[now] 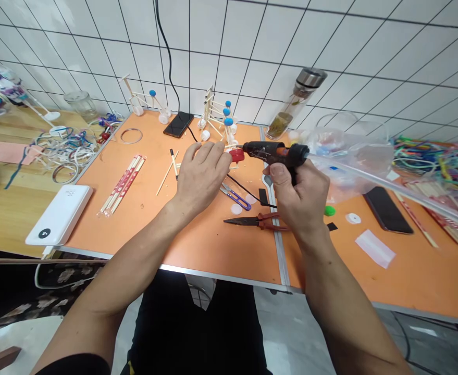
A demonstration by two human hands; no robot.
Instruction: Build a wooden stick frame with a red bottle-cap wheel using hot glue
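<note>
My right hand (301,195) is wrapped round the grip of a black hot glue gun (270,152), whose nozzle points left. A long clear glue stick (385,182) runs out of its back end to the right. My left hand (203,174) is closed, back upward, with its fingertips at a red plastic cap (236,155) just under the nozzle; the grip itself is partly hidden. Behind the hands stands a frame of wooden sticks (213,112) with blue balls. Purple-handled thread snips (238,199) and red-handled pliers (252,222) lie on the orange table (209,245).
Wrapped chopsticks (123,185), a white power bank (60,214) and a black phone (178,125) are on the left. A glass tea bottle (293,107) stands by the wall. Another phone (388,209) and plastic bags (354,148) occupy the right. A black cord (170,62) hangs down.
</note>
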